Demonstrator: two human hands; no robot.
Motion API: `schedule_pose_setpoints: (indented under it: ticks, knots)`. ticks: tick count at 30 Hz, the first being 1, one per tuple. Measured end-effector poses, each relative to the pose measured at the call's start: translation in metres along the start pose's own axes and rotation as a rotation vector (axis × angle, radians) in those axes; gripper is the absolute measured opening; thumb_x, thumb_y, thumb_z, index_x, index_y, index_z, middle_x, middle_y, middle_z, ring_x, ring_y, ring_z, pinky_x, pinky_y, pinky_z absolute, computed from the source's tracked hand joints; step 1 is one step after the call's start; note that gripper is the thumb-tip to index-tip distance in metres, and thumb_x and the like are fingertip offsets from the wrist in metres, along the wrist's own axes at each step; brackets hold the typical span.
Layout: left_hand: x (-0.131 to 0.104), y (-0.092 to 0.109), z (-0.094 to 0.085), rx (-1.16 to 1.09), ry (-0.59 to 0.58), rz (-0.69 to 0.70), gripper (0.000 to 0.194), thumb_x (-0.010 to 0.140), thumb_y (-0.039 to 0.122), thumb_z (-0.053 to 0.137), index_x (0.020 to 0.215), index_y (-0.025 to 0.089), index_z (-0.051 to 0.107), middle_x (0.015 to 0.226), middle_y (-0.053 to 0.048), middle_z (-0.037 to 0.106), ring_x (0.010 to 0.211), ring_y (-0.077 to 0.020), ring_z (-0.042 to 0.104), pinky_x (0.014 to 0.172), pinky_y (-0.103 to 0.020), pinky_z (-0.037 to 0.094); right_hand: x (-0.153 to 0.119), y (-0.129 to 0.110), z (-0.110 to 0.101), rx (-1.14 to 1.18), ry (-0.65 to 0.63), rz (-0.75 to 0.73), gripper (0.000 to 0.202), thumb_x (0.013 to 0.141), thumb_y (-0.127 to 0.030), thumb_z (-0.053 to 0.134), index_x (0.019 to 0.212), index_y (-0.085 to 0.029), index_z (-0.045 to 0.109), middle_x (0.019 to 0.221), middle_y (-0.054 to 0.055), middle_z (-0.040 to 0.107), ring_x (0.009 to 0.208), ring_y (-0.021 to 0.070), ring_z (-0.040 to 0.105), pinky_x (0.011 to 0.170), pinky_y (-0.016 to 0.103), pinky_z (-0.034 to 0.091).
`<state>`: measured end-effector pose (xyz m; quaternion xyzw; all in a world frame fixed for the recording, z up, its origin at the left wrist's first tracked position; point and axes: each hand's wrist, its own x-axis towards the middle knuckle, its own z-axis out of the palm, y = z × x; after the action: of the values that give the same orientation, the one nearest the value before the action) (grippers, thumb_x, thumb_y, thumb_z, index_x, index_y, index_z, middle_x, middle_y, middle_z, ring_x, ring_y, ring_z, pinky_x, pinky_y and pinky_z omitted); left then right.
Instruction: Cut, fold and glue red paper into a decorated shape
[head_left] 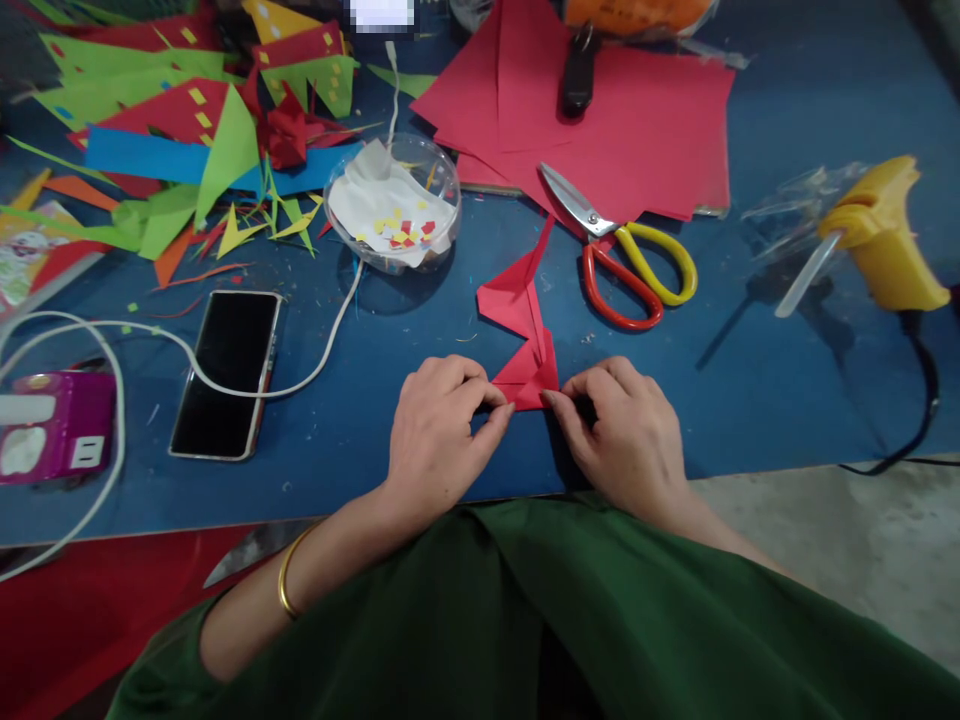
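Between my hands lies a folded piece of red paper (531,370), its lower edge toward me. My left hand (446,430) pinches the paper's lower left corner between thumb and forefinger. At the lower right corner, my right hand (622,425) grips it the same way. A strip of the red paper reaches up and away, with a flap pointing left and a thin tip near the scissors. The scissors (619,245), with one red and one yellow handle, rest partly spread just beyond, their blades over the red sheets.
Red paper sheets (600,130) lie at the back under a black object (580,75). A clear bowl (442,190) holds small paper bits. A phone (229,375) with a white cable (315,372) across it is left; a yellow glue gun (877,235) stands right. Folded coloured paper fills the far left.
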<state>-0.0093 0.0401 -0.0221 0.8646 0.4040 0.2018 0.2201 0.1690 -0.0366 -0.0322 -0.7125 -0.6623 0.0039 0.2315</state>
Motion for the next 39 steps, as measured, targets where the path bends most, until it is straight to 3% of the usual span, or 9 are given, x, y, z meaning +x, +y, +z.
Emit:
schedule_pose_setpoints:
  ticks: [20,22,25,29,35,39]
  knots:
    - [-0.004,0.002,0.0,0.066,0.041,0.055,0.008,0.087,0.018,0.066,0.079,0.018,0.066,0.09,-0.005,0.068,0.087,-0.0228,0.06,0.075,-0.038,0.043,0.004,0.005,0.001,0.014,-0.074,0.093,0.024,0.093,-0.038,0.062,0.08,-0.019,0.059,0.081,0.004,0.059,0.064,0.0161,0.047,0.062,0.031,0.034]
    - [-0.005,0.003,0.0,0.114,0.071,0.123,0.004,0.088,0.017,0.065,0.088,0.018,0.069,0.093,-0.005,0.07,0.09,-0.0232,0.061,0.077,-0.039,0.044,0.004,0.006,0.001,0.016,-0.078,0.089,0.025,0.094,-0.039,0.061,0.08,-0.019,0.059,0.081,0.004,0.059,0.064,0.016,0.047,0.062,0.031,0.034]
    - [-0.008,0.004,-0.001,0.23,0.139,0.291,0.019,0.09,0.019,0.064,0.107,0.02,0.071,0.104,-0.006,0.074,0.097,-0.0243,0.063,0.083,-0.04,0.044,0.004,0.007,0.001,0.024,-0.077,0.071,0.027,0.095,-0.041,0.059,0.079,-0.02,0.059,0.08,0.004,0.059,0.065,0.0164,0.049,0.063,0.03,0.035]
    - [-0.01,0.006,-0.003,0.34,0.202,0.396,0.021,0.091,0.023,0.066,0.11,0.019,0.073,0.117,-0.007,0.074,0.104,-0.0253,0.063,0.085,-0.041,0.042,0.003,0.008,0.001,0.031,-0.06,0.07,0.029,0.095,-0.045,0.059,0.081,-0.02,0.061,0.081,0.004,0.06,0.066,0.0167,0.05,0.063,0.03,0.036]
    - [-0.009,0.007,-0.004,0.357,-0.038,0.477,0.032,0.098,0.029,0.058,0.124,0.013,0.067,0.129,-0.004,0.071,0.117,-0.0254,0.061,0.094,-0.042,0.042,0.002,0.007,0.003,0.012,-0.047,0.069,0.023,0.095,-0.039,0.061,0.082,-0.02,0.061,0.084,0.005,0.062,0.066,0.017,0.052,0.062,0.032,0.037]
    - [-0.009,0.006,-0.005,0.385,-0.084,0.498,0.039,0.1,0.035,0.055,0.128,0.01,0.064,0.133,-0.006,0.069,0.117,-0.0273,0.06,0.095,-0.044,0.041,0.003,0.006,0.003,0.027,-0.045,0.065,0.021,0.095,-0.037,0.061,0.084,-0.02,0.062,0.085,0.005,0.062,0.067,0.0176,0.055,0.063,0.032,0.04]
